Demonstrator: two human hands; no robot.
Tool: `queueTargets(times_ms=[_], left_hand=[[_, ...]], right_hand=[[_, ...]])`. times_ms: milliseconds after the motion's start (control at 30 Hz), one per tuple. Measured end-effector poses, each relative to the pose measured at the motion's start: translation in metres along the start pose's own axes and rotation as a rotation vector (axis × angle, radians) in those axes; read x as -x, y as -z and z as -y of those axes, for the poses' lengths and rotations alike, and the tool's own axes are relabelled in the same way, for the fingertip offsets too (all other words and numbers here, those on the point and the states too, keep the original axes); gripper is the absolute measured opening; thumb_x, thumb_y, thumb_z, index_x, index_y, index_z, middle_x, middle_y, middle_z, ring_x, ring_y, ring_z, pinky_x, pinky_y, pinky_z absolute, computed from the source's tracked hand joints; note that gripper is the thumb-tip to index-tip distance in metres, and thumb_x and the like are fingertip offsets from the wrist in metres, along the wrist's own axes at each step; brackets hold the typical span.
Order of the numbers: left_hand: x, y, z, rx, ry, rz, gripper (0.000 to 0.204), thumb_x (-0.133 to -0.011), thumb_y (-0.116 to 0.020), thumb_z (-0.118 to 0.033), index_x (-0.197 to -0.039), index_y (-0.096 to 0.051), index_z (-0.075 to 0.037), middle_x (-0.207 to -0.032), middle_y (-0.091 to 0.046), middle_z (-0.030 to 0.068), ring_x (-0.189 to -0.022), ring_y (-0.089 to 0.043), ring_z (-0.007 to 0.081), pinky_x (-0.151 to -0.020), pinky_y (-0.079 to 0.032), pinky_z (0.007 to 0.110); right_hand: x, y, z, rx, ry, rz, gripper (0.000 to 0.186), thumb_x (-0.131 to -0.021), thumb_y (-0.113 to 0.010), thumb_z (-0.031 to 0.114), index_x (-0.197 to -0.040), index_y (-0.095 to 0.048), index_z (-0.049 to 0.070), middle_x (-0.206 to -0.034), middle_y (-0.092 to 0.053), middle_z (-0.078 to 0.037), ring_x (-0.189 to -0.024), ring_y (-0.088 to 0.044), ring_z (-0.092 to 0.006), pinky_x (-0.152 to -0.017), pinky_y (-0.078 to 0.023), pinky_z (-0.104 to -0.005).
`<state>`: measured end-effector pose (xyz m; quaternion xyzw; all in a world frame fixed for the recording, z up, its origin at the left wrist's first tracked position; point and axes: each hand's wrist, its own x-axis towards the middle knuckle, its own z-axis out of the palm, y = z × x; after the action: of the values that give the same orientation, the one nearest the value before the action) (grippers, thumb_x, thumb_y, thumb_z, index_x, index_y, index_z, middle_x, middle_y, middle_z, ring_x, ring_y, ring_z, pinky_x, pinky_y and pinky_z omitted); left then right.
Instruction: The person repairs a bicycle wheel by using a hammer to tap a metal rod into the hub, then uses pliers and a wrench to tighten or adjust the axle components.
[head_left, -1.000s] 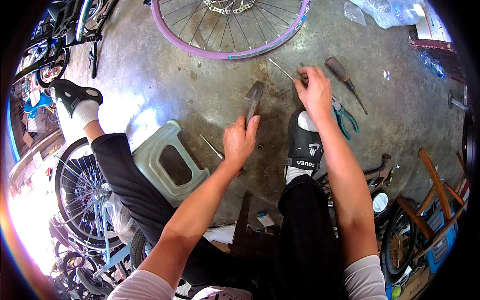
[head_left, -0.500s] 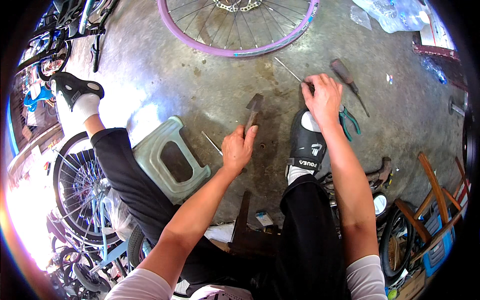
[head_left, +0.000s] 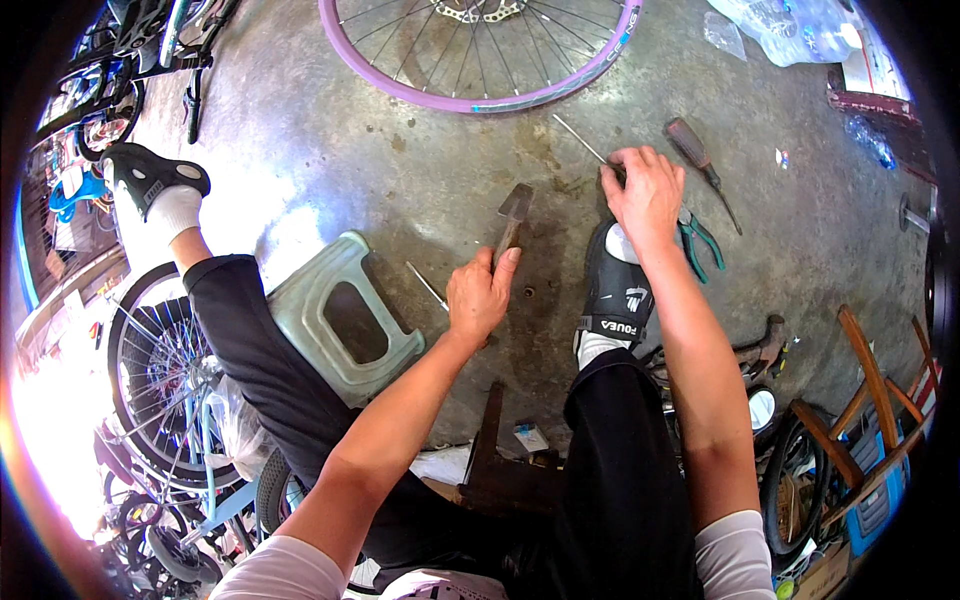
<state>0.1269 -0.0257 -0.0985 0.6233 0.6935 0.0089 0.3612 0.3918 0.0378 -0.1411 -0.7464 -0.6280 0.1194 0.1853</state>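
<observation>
A hammer (head_left: 514, 204) with a dark metal head and a worn handle is in my left hand (head_left: 479, 295), which is closed round the handle with the thumb along it. The head points away from me, over the floor. My right hand (head_left: 646, 202), low over the floor beyond my right shoe, is closed on a screwdriver (head_left: 578, 137). Its thin metal shaft points to the far left, and most of its handle is hidden by my fingers. Close by on the right lie green-handled pliers (head_left: 701, 247) and a second screwdriver (head_left: 702, 170) with a worn brown handle.
A purple wheel rim (head_left: 480, 104) with spokes lies at the far side. Near my left leg stands a pale green plastic stool (head_left: 392, 362), with a thin metal rod (head_left: 428, 287) beside it. Bicycles and wheels (head_left: 160, 375) crowd the left; another hammer (head_left: 770, 345) lies among tools at right.
</observation>
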Motion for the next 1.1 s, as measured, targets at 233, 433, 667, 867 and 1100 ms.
queueTargets(times_ms=[233, 433, 667, 867, 1100], left_hand=[[0.000, -0.001, -0.003, -0.031, -0.010, -0.004, 0.064, -0.105, -0.050, -0.059, -0.091, -0.063, 0.002, -0.079, -0.068, 0.0301, -0.078, -0.066, 0.0530, -0.070, -0.050, 0.060], [-0.001, -0.002, -0.003, -0.019, -0.005, -0.002, 0.064, -0.105, -0.050, -0.060, -0.092, -0.064, 0.001, -0.081, -0.069, 0.0299, -0.079, -0.067, 0.0527, -0.070, -0.050, 0.060], [-0.001, -0.005, -0.001, 0.020, -0.046, -0.042, 0.056, -0.107, -0.054, -0.050, -0.088, -0.062, 0.002, -0.072, -0.064, 0.0279, -0.072, -0.063, 0.0520, -0.066, -0.047, 0.057], [-0.005, -0.005, -0.010, 0.027, -0.078, -0.060, 0.053, -0.107, -0.056, -0.047, -0.089, -0.062, 0.002, -0.074, -0.065, 0.0275, -0.072, -0.063, 0.0514, -0.065, -0.047, 0.056], [-0.038, 0.006, -0.060, 0.062, -0.260, -0.081, 0.050, -0.106, -0.057, -0.049, -0.093, -0.062, -0.001, -0.074, -0.066, 0.0258, -0.071, -0.064, 0.0507, -0.063, -0.047, 0.057]], right_hand=[[-0.003, -0.002, 0.001, 0.085, 0.018, -0.013, 0.015, -0.083, -0.078, 0.020, -0.090, -0.068, 0.011, -0.088, -0.066, -0.007, -0.089, -0.065, -0.0291, -0.087, -0.044, -0.0435], [-0.001, -0.001, -0.002, 0.126, 0.166, -0.045, 0.017, -0.085, -0.077, 0.021, -0.092, -0.066, 0.010, -0.089, -0.065, -0.008, -0.089, -0.065, -0.0289, -0.088, -0.044, -0.0442], [0.004, -0.001, -0.001, 0.039, 0.113, -0.070, 0.016, -0.087, -0.077, 0.021, -0.092, -0.066, 0.010, -0.091, -0.067, -0.008, -0.089, -0.065, -0.0290, -0.089, -0.044, -0.0432], [0.003, -0.003, -0.001, -0.010, 0.064, -0.053, 0.014, -0.086, -0.079, 0.018, -0.089, -0.067, 0.012, -0.087, -0.067, -0.006, -0.087, -0.064, -0.0287, -0.087, -0.044, -0.0427], [0.001, -0.007, -0.002, -0.064, -0.002, -0.035, 0.014, -0.085, -0.080, 0.019, -0.087, -0.067, 0.012, -0.087, -0.067, -0.005, -0.087, -0.064, -0.0290, -0.087, -0.043, -0.0423]])
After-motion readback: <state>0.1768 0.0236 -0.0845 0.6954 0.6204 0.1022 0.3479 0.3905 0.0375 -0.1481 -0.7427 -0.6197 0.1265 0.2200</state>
